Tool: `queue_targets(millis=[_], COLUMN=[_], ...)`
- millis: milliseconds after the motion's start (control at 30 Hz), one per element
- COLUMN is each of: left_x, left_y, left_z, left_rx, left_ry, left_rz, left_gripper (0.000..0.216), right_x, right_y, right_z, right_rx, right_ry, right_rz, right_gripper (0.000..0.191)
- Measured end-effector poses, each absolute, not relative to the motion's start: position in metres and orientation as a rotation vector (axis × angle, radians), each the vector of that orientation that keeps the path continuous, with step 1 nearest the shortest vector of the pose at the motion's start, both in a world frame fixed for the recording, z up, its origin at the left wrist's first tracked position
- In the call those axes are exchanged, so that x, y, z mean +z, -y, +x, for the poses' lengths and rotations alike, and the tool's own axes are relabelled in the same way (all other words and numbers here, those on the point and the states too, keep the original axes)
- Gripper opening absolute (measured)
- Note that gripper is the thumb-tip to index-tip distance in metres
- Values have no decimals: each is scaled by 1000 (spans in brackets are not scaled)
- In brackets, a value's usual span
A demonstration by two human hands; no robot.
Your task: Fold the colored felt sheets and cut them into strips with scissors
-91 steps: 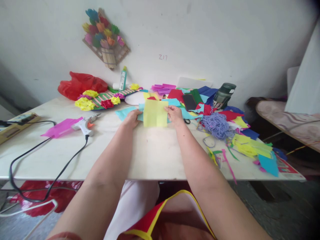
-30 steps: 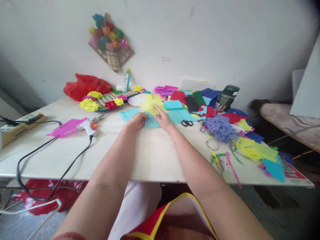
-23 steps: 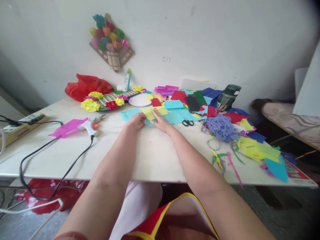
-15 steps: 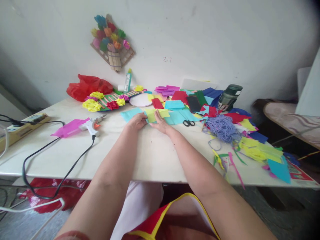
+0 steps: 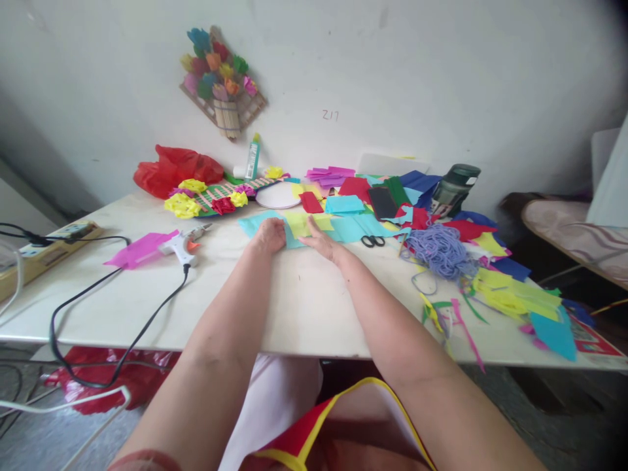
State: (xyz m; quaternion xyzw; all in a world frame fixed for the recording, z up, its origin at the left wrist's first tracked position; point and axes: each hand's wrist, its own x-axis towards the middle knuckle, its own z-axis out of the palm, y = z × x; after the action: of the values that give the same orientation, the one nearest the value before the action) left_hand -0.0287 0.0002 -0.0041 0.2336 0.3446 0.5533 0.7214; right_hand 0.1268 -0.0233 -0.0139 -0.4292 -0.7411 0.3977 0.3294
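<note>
Left hand [image 5: 269, 234]: knuckles up and fingers curled at the left edge of a yellow paper sheet [image 5: 300, 224]. From here I cannot tell whether it pinches the edge or only pins it.
Right hand [image 5: 321, 241]: spread flat, palm down, fingertips resting on the sheet's near right part and gripping nothing.
Yellow paper sheet: lies flat on the surface [image 5: 294, 301] between the two hands, overlapping a teal sheet [image 5: 346, 229] that runs out past the right hand.
Step in hand: it looks as though the sheet is being pressed and smoothed flat.
What a next move calls for: the paper looks thin, so lifting or creasing it would need a light pinch at an edge while the other hand steadies it.
Right of the right hand: black scissors [image 5: 373, 241] nearby, purple yarn [image 5: 439, 248] beyond them.
Left of the left hand: a glue gun [image 5: 184, 245] and a pink sheet [image 5: 140, 248], well apart.
</note>
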Motion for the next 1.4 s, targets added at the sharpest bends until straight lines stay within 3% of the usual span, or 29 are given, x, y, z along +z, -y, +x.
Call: queue_targets(millis=[1400], left_x=[-12], left_y=[-10], left_z=[-22], left_rx=[1306], left_ry=[-833], left_rz=[404], left_gripper=[39], right_x=[-7], right_y=[33], right_z=[117], right_rx=[1106], right_ry=[2206], right_rz=[-1288], right_gripper=[105])
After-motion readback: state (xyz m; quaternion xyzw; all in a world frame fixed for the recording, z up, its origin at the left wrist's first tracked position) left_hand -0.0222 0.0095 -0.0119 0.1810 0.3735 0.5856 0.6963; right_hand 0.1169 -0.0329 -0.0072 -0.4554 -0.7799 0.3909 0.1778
